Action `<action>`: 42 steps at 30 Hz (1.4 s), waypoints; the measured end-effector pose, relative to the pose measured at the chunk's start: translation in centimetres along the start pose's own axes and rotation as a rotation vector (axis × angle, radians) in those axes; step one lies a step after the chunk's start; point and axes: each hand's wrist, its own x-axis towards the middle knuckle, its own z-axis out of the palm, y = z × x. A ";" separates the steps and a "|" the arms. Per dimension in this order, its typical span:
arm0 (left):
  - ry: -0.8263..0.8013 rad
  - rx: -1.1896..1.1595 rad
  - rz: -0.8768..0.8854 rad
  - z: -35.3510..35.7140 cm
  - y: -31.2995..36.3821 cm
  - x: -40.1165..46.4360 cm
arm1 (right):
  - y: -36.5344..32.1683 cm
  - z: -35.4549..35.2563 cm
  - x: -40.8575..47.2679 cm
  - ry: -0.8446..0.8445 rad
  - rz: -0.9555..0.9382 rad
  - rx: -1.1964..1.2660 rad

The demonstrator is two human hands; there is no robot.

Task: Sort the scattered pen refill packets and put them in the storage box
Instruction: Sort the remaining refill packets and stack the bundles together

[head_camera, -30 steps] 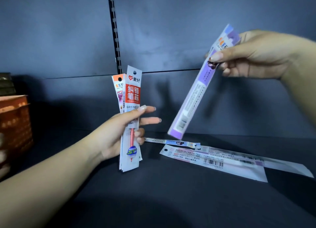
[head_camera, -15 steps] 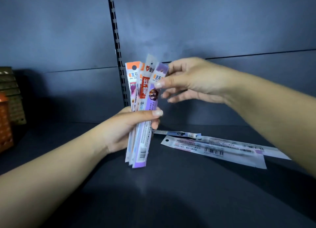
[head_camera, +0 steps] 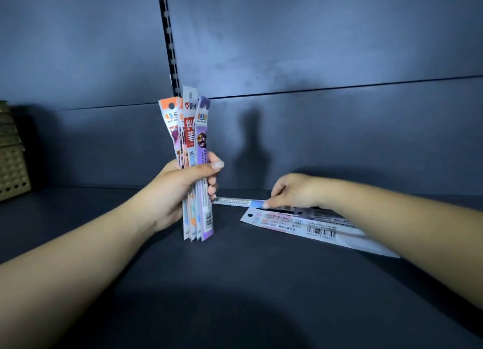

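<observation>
- Left hand [head_camera: 180,189] grips upright bundle of refill packets [head_camera: 194,165].
- Right hand [head_camera: 292,191] pinches a flat packet [head_camera: 235,201] mid-shelf [head_camera: 235,283].
- Judged light, thin, slippery; lift by an end.

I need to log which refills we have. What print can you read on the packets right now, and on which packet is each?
"爱好" with a heart logo: top of the middle packet held in the left hand.
"GR": lower on that packet; the rest is hidden.
"宝石": orange-topped packet.
"宝石": purple packet.
Barcode packet on the shelf: digits and text too blurred.
Packet under the right hand: too small.
</observation>
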 end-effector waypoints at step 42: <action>-0.198 -0.079 -0.040 1.7 0.4 -1.0 | 6.8 -9.5 -10.0 -0.087 0.264 0.178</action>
